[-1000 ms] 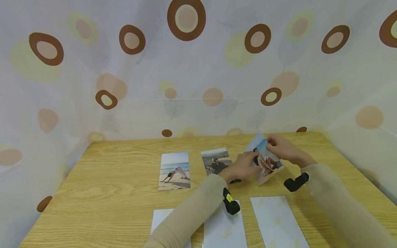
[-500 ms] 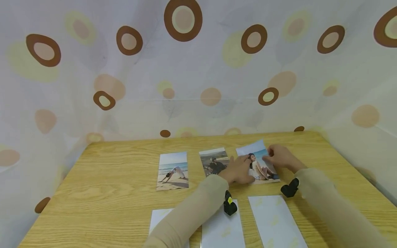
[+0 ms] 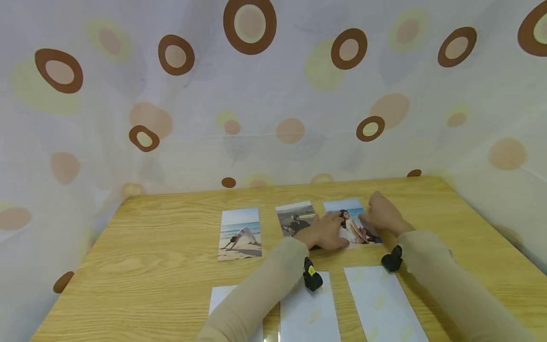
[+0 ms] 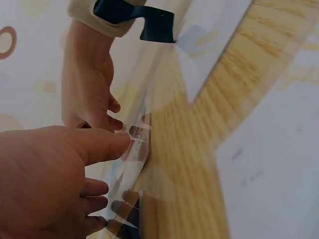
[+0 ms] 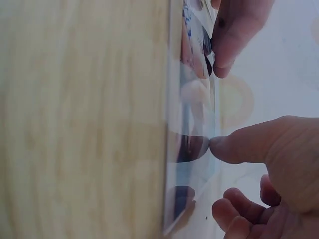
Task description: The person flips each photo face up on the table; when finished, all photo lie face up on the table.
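Note:
A glossy beach photo of a seated person lies on the wooden table, at the right end of a row. My left hand is spread across its left edge, fingertips on the print, and its wrist side covers part of the middle photo of a helmeted rider. At the right edge is my right hand. In the right wrist view its straight thumb presses the print's shiny surface, while the other fingers curl loosely off it. Furthest left lies a photo of someone bending on a beach.
Nearer the body lie three white cards in a row: a right one, a middle one and a left one mostly under the left sleeve. A patterned curtain closes off the table's back and sides.
The right-hand photo has turned from a tilted, raised position to lying nearly straight and flat in the row. My right hand has shifted from its upper corner down along its right edge.

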The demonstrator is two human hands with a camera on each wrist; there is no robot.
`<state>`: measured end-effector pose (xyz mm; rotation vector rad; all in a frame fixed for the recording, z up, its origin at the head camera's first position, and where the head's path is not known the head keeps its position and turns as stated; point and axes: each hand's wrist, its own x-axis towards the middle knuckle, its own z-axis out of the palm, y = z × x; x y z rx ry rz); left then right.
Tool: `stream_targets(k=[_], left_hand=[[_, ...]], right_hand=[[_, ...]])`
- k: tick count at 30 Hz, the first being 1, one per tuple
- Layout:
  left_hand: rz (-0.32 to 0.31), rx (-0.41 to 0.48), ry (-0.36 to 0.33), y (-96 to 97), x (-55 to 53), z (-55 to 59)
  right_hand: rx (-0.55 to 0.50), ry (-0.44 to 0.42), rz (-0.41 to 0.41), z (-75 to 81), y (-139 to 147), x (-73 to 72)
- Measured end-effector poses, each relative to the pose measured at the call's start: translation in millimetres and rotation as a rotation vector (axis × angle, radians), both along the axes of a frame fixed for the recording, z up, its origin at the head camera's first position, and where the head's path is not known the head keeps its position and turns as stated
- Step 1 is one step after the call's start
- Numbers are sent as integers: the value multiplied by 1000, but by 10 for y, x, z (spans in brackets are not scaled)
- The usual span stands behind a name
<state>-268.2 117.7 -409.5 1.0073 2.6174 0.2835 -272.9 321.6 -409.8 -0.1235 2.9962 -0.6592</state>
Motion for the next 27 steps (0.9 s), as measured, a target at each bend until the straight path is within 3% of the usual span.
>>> stream_targets(k=[3, 5, 9, 14, 17, 20, 24, 27], left_hand=[[-19, 71, -36, -90, -24, 72], [-30, 114, -24, -183, 7, 147], [-43, 167, -15, -491, 147, 295], [-80, 137, 36, -908, 363, 312], [-104, 121, 98, -1130, 502, 269], [-104, 144, 124, -1392, 649, 233], [-59, 220, 94, -1790, 824, 167], [6, 282, 48, -2072, 933, 140]], right_hand=[[42, -7, -11, 39, -49, 6], [27, -16, -5, 60, -59, 25], [-15, -4, 3, 88, -96, 84], [-72, 49, 34, 123, -270, 155], [-138, 107, 118, 141, -502, 202], [-247, 97, 235, 164, -810, 303], [-358, 7, 394, 179, -1198, 518], [-393, -3, 525, 159, -1437, 662]])
